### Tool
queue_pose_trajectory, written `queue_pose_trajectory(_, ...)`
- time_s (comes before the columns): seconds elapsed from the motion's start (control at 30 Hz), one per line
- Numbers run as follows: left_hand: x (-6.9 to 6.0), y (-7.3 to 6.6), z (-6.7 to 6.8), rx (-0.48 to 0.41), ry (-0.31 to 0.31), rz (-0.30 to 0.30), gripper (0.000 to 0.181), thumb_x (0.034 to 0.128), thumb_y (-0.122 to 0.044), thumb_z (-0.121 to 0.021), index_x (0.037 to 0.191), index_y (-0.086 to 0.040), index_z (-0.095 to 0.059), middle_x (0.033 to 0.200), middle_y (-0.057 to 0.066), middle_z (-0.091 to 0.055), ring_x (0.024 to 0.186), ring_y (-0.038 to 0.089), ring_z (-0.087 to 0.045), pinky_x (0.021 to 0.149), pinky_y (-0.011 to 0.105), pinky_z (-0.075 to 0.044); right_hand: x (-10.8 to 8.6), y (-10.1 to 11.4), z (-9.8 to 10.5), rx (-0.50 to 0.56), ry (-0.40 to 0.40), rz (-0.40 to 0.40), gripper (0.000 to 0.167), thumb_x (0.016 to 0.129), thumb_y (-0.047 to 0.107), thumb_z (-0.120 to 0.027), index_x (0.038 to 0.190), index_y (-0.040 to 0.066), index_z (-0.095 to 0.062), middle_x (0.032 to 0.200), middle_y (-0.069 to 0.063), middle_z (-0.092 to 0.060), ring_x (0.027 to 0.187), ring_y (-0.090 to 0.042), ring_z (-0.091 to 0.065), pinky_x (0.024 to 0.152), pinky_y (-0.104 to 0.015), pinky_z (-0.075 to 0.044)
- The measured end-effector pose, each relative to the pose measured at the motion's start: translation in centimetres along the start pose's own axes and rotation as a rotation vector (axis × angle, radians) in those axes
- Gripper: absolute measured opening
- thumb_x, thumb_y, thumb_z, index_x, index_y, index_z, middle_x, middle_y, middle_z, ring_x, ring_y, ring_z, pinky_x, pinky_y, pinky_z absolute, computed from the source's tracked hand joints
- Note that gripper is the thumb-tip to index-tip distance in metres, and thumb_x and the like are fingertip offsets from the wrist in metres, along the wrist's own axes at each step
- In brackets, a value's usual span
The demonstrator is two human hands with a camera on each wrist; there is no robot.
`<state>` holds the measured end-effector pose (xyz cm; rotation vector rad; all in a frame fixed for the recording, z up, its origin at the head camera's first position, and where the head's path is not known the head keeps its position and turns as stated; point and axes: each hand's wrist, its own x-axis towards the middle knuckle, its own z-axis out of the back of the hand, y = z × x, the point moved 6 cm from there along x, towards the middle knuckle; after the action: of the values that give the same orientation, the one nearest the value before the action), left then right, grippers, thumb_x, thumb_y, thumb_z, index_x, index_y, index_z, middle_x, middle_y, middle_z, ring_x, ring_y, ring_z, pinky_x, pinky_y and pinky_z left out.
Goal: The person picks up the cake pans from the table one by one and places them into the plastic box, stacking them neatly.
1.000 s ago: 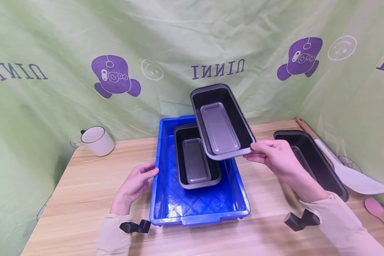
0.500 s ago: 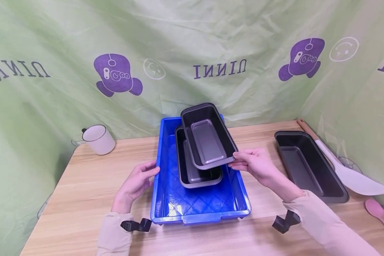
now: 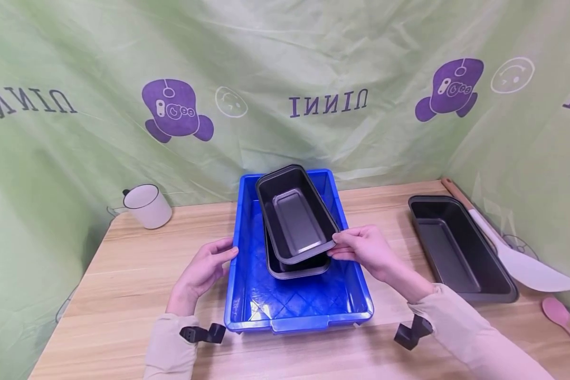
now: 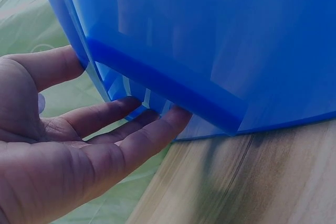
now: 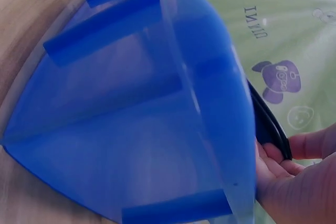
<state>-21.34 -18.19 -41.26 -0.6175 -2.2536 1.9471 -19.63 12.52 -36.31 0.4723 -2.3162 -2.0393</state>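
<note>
My right hand [image 3: 368, 253] pinches the near right corner of a dark loaf pan [image 3: 298, 219] between thumb and fingers. That pan is tilted above a second loaf pan [image 3: 300, 274] in the blue plastic bin [image 3: 299, 324], covering most of it; whether the two touch, I cannot tell. My left hand [image 3: 201, 272] holds the bin's left side. In the left wrist view, the thumb lies at the rim and the fingers [image 4: 157, 132] reach under a ledge on the outer wall. From the right wrist, the bin wall [image 5: 131, 140] hides most of the held pan [image 5: 270, 121].
A third loaf pan [image 3: 461, 253] lies on the wooden table to the right. Beside it are a white spatula [image 3: 532, 270] with a wooden handle and a pink spoon [image 3: 557, 311]. A white mug [image 3: 149, 208] stands at the back left, before the green cloth [image 3: 313, 63].
My right hand has moved left and down with the loaf pan, bringing it from behind and above the bin to over the second pan. The left hand has stayed at the bin.
</note>
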Motion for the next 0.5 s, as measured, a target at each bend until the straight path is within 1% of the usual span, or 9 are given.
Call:
queue_pose_trajectory(0.2, 0.0, -0.1, 0.0, -0.001, 0.003, -0.002, 0.056, 0.0948, -0.003, -0.051, 0.142, 0.016, -0.027, 0.121, 0.01, -0.056, 0.102, 0.014, -0.061, 0.09, 0.034, -0.049, 0.1, -0.4, -0.5, -0.044, 0.014, -0.019, 0.034, 0.093, -0.003, -0.051, 0.112, -0.03, -0.048, 0.082, -0.018, -0.07, 0.071, -0.016, -0.07, 0.071, -0.028, -0.057)
queue_pose_trajectory(0.3, 0.1, -0.1, 0.0, -0.002, 0.002, -0.005, 0.056, 0.0949, -0.003, -0.051, 0.142, 0.016, -0.027, 0.121, 0.01, -0.056, 0.102, 0.015, -0.061, 0.09, 0.035, -0.049, 0.1, -0.5, -0.8, -0.118, 0.047, -0.019, 0.028, 0.093, 0.0, -0.053, 0.105, -0.025, -0.056, 0.083, -0.021, -0.07, 0.07, -0.017, -0.07, 0.07, -0.029, -0.057)
queue_pose_trajectory(0.37, 0.1, 0.0, 0.0, -0.001, 0.001, -0.006, 0.056, 0.095, -0.004, -0.052, 0.142, 0.016, -0.027, 0.122, 0.011, -0.056, 0.102, 0.015, -0.061, 0.09, 0.035, -0.049, 0.2, -0.5, -1.0, -0.177, 0.087, -0.033, 0.023, 0.094, 0.001, -0.054, 0.099, -0.021, -0.06, 0.084, -0.025, -0.069, 0.07, -0.017, -0.07, 0.069, -0.031, -0.058)
queue_pose_trajectory(0.5, 0.2, 0.1, 0.1, -0.005, -0.002, 0.0, 0.056, 0.095, -0.004, -0.052, 0.142, 0.015, -0.028, 0.127, 0.016, -0.053, 0.103, 0.016, -0.061, 0.09, 0.037, -0.049, 0.2, -0.9, -1.5, -0.292, 0.164, -0.067, 0.019, 0.094, 0.004, -0.055, 0.089, -0.013, -0.062, 0.086, -0.028, -0.068, 0.069, -0.021, -0.07, 0.068, -0.034, -0.058)
